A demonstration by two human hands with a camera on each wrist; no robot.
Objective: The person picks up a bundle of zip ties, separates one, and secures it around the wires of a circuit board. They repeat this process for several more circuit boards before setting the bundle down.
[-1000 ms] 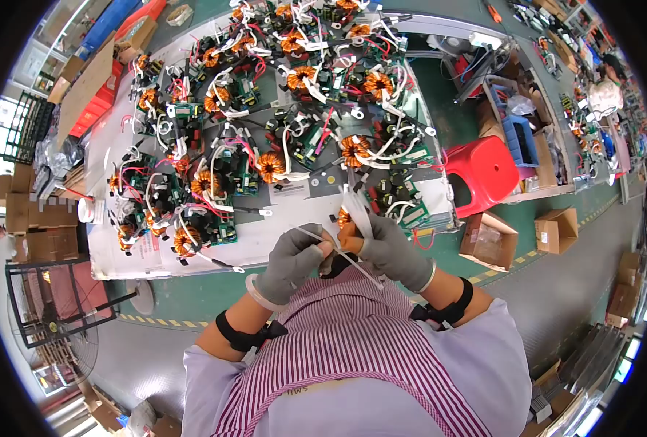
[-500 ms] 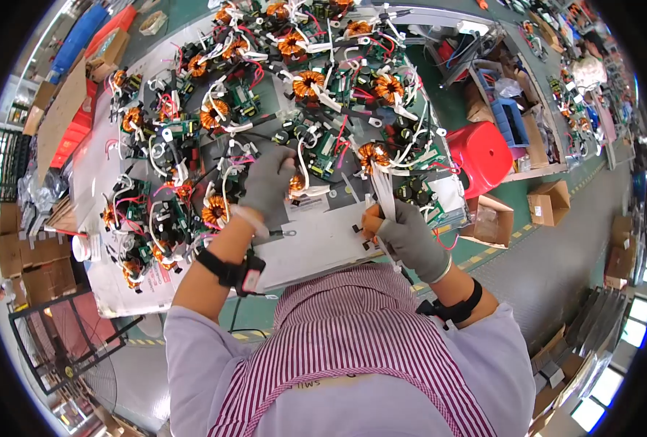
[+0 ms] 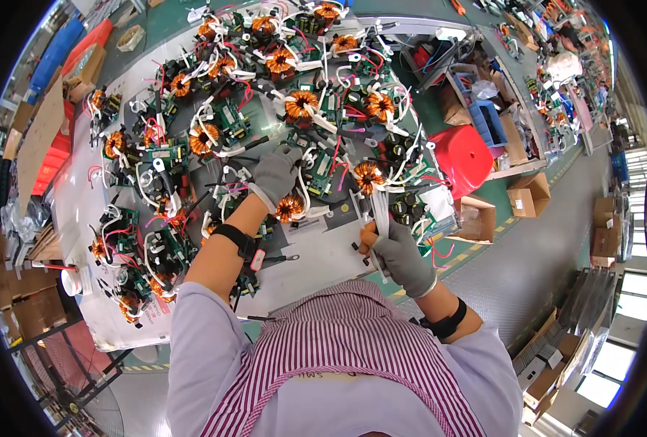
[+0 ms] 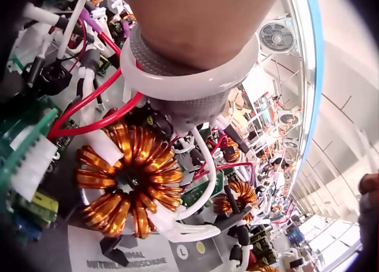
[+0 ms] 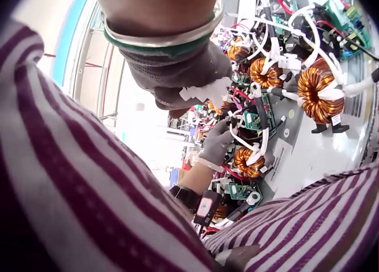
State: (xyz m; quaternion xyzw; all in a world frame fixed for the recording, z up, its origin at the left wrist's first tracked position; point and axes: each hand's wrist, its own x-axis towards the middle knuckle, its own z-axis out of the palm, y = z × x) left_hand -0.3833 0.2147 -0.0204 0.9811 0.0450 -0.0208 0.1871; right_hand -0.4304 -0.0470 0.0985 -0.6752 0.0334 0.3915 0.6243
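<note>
My gloved left hand reaches in among the green circuit boards, just behind a copper-wound coil. In the left wrist view the glove is above and behind a large coil, with white and red wires around it; its fingertips are hidden, so what they touch cannot be told. My right hand grips a bundle of white strips over the table's front edge, its bare orange-looking fingertips curled round them. In the right wrist view white strips show against the right glove.
Rows of boards with coils and loose wires cover much of the table. A red stool and an open cardboard box stand at its right. A white tub sits by the left edge.
The left hand came away from the right hand, went out over the boards, and now reaches slightly farther in. The right hand, still holding the strips, moved a little right and down.
</note>
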